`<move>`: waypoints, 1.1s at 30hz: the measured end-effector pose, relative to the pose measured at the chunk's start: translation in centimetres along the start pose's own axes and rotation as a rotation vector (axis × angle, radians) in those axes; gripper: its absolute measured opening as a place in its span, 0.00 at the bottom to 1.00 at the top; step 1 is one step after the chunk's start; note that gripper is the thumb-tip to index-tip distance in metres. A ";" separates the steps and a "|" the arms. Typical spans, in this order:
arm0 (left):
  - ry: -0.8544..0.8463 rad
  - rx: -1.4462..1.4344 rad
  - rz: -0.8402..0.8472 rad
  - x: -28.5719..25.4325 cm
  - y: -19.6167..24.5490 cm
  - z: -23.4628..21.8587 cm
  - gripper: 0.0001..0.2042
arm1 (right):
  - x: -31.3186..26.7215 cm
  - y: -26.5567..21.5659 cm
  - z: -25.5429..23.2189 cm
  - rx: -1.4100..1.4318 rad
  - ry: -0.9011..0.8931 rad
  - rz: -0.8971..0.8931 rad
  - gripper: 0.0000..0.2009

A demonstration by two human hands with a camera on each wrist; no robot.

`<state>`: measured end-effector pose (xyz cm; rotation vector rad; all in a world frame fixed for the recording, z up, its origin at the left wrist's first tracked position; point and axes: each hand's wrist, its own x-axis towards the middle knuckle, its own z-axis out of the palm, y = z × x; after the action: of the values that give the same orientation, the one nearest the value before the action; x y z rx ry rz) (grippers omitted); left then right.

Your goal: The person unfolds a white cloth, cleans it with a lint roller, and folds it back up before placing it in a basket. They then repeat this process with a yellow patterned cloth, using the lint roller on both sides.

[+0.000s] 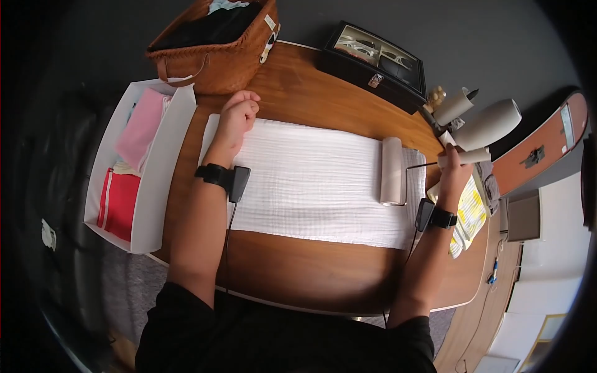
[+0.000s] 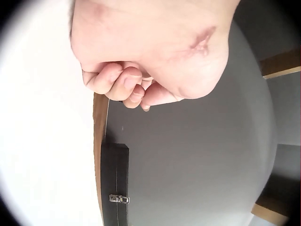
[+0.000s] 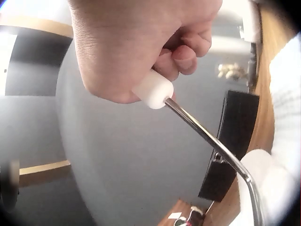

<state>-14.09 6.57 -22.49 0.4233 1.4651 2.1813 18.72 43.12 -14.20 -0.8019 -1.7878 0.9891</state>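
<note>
A white crinkled cloth lies flat on the wooden table. My right hand grips the white handle of a lint roller. Its bent metal rod leads to the pale roll, which rests on the cloth near its right end. At the cloth's far left corner is my left hand, its fingers loosely curled with nothing held in them. In the left wrist view, the fingers bend toward the palm.
On the left stands a white box of folded pink and red cloths, with a brown basket behind it. A black glasses case sits at the back. Right of the cloth lies a yellow-patterned cloth, near a white vase-like object.
</note>
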 end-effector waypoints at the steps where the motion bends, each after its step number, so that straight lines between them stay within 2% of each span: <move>1: 0.005 0.006 0.001 0.1 0.0 0.0 0.11 | 0.2 0.4 -0.4 0.012 0.025 0.070 0.12; 4: 0.015 0.013 0.008 0.0 0.0 0.4 0.10 | -0.2 1.0 0.9 0.075 0.037 0.030 0.11; 5: 0.017 0.015 0.011 -0.1 0.0 0.6 0.09 | -1.2 -0.2 2.0 0.136 0.003 0.095 0.12; 7: 0.026 0.041 0.026 -0.1 -0.2 0.6 0.07 | -2.1 0.0 4.2 0.189 -0.072 0.034 0.12; 9: 0.042 0.060 0.044 0.0 -0.5 0.4 0.07 | -4.0 -2.1 6.3 0.054 -0.241 0.026 0.13; 13: 0.100 0.047 0.076 0.3 -0.9 -0.1 0.07 | -8.9 -2.7 11.5 0.207 -0.380 -0.007 0.14; 16: 0.125 0.037 0.067 0.0 -0.5 0.2 0.07 | -9.7 -3.8 12.3 0.272 -0.475 0.158 0.14; 19: 0.115 0.087 0.065 -0.3 -0.1 0.2 0.08 | -6.9 -3.0 9.8 0.186 -0.407 0.048 0.13; 21: 0.098 0.114 0.066 -0.3 0.0 0.1 0.09 | -4.3 -3.0 6.8 0.103 -0.313 0.035 0.13; 23: 0.084 0.121 0.062 -0.2 -0.1 0.1 0.09 | -1.9 -3.2 3.0 -0.082 -0.212 0.122 0.14; 25: 0.082 0.069 0.038 0.1 -0.2 0.1 0.09 | -0.4 -3.0 -0.1 -0.272 -0.083 0.047 0.16; 29: 0.060 0.035 0.022 0.3 -0.6 0.1 0.09 | -1.2 -6.5 -3.1 -0.575 0.062 -0.199 0.16; 31: 0.046 0.034 0.010 0.2 -0.6 -0.1 0.08 | -3.0 -9.1 -2.3 -0.400 0.093 -0.163 0.14; 33: 0.055 0.053 -0.005 0.1 -0.4 0.2 0.08 | -5.2 -11.5 -1.0 -0.087 -0.026 -0.052 0.13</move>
<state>-14.01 6.91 -22.75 0.3804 1.5538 2.1703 20.34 33.64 -5.95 -0.7951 -1.8755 0.8966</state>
